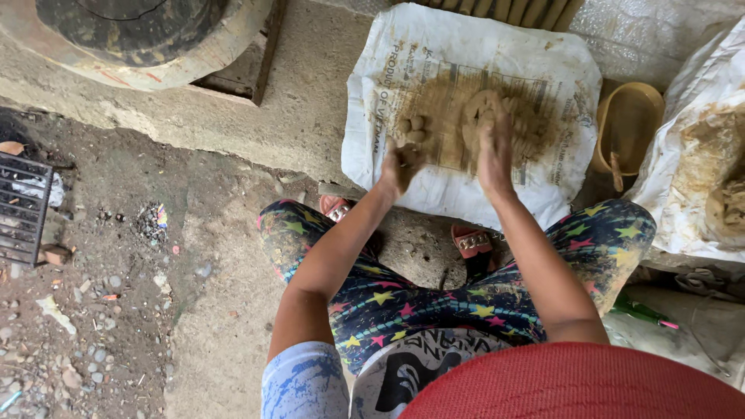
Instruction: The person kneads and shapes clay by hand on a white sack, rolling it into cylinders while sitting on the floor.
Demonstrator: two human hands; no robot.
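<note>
You have two hands at work: your left hand (401, 164) and your right hand (494, 151). One flattened clay disc (479, 116) lies under the right, and about three small clay balls (413, 128) sit just beside the left. Count two white sacks: the stained sack (466, 46) at upper centre and a second sack (698, 101) at the right edge. One yellow basin (630, 124), two pink sandals (472, 242), one metal grate (22, 206) at far left.

In the upper middle of the frame a white sack (543, 70) lies flat, smeared with brown clay. The right hand (493, 151) presses a flat clay disc (483, 112) on it. The left hand (400, 164) is closed around a bit of clay, just below three small clay balls (413, 129). A yellow bowl (630, 124) sits at the right.
</note>
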